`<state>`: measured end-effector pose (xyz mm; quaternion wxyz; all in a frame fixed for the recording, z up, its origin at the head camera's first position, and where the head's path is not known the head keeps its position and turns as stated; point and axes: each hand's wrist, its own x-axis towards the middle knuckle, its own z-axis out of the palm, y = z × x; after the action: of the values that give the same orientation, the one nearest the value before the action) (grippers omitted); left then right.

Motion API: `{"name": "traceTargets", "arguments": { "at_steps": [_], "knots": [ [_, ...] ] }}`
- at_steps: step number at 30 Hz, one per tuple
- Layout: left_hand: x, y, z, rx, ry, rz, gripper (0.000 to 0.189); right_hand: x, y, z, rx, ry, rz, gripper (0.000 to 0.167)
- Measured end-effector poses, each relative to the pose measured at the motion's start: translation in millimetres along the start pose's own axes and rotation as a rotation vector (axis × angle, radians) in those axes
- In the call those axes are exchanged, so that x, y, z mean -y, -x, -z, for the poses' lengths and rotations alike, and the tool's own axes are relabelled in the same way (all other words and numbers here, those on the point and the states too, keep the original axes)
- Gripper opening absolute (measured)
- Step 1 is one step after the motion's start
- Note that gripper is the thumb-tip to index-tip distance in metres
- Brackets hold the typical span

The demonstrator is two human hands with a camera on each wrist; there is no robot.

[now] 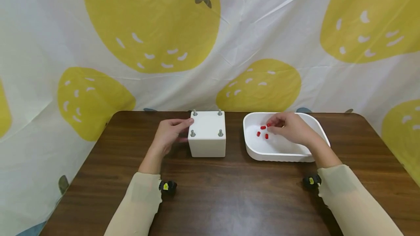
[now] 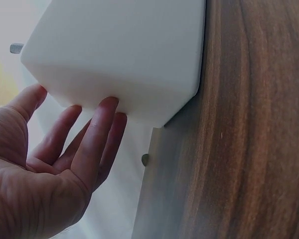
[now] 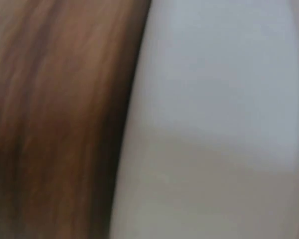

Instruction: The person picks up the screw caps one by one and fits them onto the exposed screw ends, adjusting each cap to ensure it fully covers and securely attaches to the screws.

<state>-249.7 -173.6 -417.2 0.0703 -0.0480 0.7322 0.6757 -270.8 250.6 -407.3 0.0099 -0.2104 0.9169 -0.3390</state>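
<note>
A white block (image 1: 207, 128) stands on the table with an upright threaded bolt (image 1: 220, 133) at each top corner. My left hand (image 1: 170, 131) steadies its left side; in the left wrist view the fingertips (image 2: 108, 102) touch the white wall with the fingers spread. To the right is a white tray (image 1: 275, 154) with several small red cylindrical pieces (image 1: 267, 136) lying inside. Reaching into that tray, my right hand (image 1: 292, 128) pinches one red piece (image 1: 268, 124) between thumb and fingers. The right wrist view shows only the blurred tray wall (image 3: 219, 99) and wood.
The brown wooden table (image 1: 210, 192) has rounded far corners. Behind it hangs a white cloth (image 1: 183, 90) with a yellow fruit print. Black straps with small devices (image 1: 168, 187) sit at both wrists, beside the cream sleeves (image 1: 137, 203).
</note>
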Motion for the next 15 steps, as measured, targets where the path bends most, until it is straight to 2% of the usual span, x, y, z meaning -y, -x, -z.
{"name": "traceTargets", "arguments": {
  "at_steps": [15],
  "knots": [
    [0.2, 0.5, -0.5, -0.005, -0.008, 0.005, 0.055, 43.2, -5.6, -4.3, -0.022, -0.196, 0.022, 0.015]
  ]
}}
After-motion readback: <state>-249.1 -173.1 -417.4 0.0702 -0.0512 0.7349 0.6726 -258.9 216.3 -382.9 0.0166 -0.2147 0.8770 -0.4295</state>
